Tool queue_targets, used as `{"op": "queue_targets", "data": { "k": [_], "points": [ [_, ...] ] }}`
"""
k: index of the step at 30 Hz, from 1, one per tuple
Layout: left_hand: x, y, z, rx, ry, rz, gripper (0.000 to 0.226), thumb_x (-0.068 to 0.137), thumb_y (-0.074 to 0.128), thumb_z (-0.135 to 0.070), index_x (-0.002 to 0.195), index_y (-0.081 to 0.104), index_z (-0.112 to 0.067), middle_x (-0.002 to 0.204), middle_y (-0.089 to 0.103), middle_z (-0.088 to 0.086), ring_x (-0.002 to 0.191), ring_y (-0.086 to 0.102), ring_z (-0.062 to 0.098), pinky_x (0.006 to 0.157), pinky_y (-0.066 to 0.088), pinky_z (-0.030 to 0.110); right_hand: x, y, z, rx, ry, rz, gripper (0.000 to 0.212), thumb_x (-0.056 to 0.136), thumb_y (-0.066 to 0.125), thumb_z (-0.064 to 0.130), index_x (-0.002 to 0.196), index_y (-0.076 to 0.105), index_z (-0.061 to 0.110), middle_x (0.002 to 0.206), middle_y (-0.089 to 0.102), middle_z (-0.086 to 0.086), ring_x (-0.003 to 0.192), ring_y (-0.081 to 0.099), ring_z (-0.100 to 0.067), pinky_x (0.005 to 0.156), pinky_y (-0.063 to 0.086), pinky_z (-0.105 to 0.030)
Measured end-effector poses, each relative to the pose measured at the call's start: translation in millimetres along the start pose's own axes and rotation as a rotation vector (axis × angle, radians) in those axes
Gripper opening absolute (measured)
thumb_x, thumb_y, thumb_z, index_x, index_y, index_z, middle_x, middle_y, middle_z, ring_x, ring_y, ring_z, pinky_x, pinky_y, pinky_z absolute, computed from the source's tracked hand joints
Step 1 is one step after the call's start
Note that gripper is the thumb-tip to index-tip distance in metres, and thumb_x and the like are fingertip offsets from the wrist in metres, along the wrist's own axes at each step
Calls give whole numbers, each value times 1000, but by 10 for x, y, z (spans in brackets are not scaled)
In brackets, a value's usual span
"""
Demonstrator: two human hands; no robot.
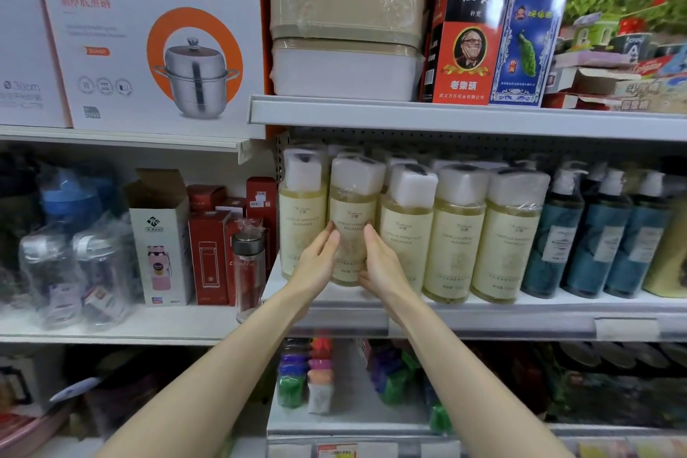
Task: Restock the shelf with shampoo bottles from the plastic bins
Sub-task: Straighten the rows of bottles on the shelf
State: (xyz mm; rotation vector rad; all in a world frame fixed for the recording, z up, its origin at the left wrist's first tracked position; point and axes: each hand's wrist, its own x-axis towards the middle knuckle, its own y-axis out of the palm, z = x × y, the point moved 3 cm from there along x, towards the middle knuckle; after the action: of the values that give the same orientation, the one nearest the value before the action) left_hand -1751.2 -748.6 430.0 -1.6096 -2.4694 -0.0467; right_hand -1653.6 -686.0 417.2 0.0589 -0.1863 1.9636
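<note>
A pale yellow shampoo bottle (353, 212) with a white cap in clear wrap stands at the front of the middle shelf (483, 312). My left hand (319, 264) lies flat against its left side and my right hand (383, 264) against its right side, fingers straight. Several matching yellow bottles stand beside it, one to the left (302, 219) and others to the right (455, 234). No plastic bins are in view.
Dark teal pump bottles (602, 234) fill the shelf's right end. A glass tumbler (248, 264) and red boxes (208, 257) stand on the left bay. Beige containers (345, 11) and card boxes sit on the shelf above. Coloured goods lie on the shelf below.
</note>
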Motion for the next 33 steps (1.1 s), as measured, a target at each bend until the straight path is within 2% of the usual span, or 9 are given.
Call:
{"op": "queue_targets", "data": {
  "k": [4, 14, 18, 22, 24, 27, 29, 31, 33],
  "points": [
    [24, 5, 3, 0, -8, -7, 50, 102, 35, -37, 150, 27, -25, 151, 38, -4, 136, 39, 15, 113, 34, 41, -2, 17, 26, -26, 5, -11, 71, 86, 29, 67, 148, 33, 31, 152, 38, 4, 139, 37, -19, 115, 30, -47],
    [43, 6, -8, 19, -23, 9, 50, 103, 34, -37, 151, 24, -25, 152, 36, -4, 137, 37, 15, 113, 33, 40, -47, 9, 69, -25, 3, -6, 66, 89, 30, 66, 146, 36, 33, 150, 41, 4, 138, 39, -19, 115, 31, -47],
    [22, -2, -31, 23, -43, 14, 51, 102, 35, -40, 150, 27, -26, 150, 40, -3, 135, 41, 18, 113, 34, 41, -131, 5, 115, -31, 0, -3, 78, 78, 28, 75, 145, 36, 36, 150, 42, 6, 136, 40, -17, 115, 31, -46],
    [-45, 6, -44, 62, -52, 0, 48, 101, 36, -42, 144, 40, -21, 141, 50, -1, 130, 46, 19, 111, 36, 39, -291, -63, 168, 3, -65, -14, 58, 92, 34, 62, 142, 43, 33, 136, 49, 16, 129, 47, -13, 112, 37, -44],
    [-94, 25, -51, 68, -32, -31, 43, 101, 38, -40, 138, 48, -19, 134, 55, -2, 124, 50, 18, 107, 39, 39, -353, -148, 189, 15, -76, -19, 52, 91, 39, 60, 135, 51, 34, 133, 57, 9, 123, 54, -13, 106, 44, -41],
    [-160, 98, -54, 42, -8, -59, 36, 100, 42, -38, 129, 54, -19, 123, 59, -5, 118, 54, 16, 103, 42, 37, -483, -335, 265, 55, -90, -47, 20, 102, 40, 35, 100, 59, 32, 101, 68, -2, 90, 67, -13, 80, 57, -27],
    [-206, 172, -70, 37, 4, -48, 35, 100, 44, -37, 129, 54, -20, 120, 59, -4, 113, 55, 15, 101, 43, 35, -579, -475, 303, 46, -115, -113, 21, 101, 43, 33, 96, 62, 25, 98, 67, -12, 88, 67, -25, 84, 57, -38],
    [-242, 249, -98, 31, 5, -33, 36, 100, 44, -36, 131, 53, -19, 120, 59, -3, 112, 55, 15, 99, 44, 35, -620, -592, 290, 45, -142, -180, 20, 100, 45, 33, 98, 63, 24, 98, 67, -6, 96, 66, -25, 88, 55, -42],
    [-279, 328, -138, 30, 8, -17, 37, 100, 43, -35, 133, 51, -19, 125, 57, -1, 113, 54, 15, 101, 44, 35, -619, -707, 234, 23, -153, -212, 15, 100, 45, 33, 94, 59, 33, 100, 65, 3, 101, 64, -21, 92, 53, -44]
  ]
}}
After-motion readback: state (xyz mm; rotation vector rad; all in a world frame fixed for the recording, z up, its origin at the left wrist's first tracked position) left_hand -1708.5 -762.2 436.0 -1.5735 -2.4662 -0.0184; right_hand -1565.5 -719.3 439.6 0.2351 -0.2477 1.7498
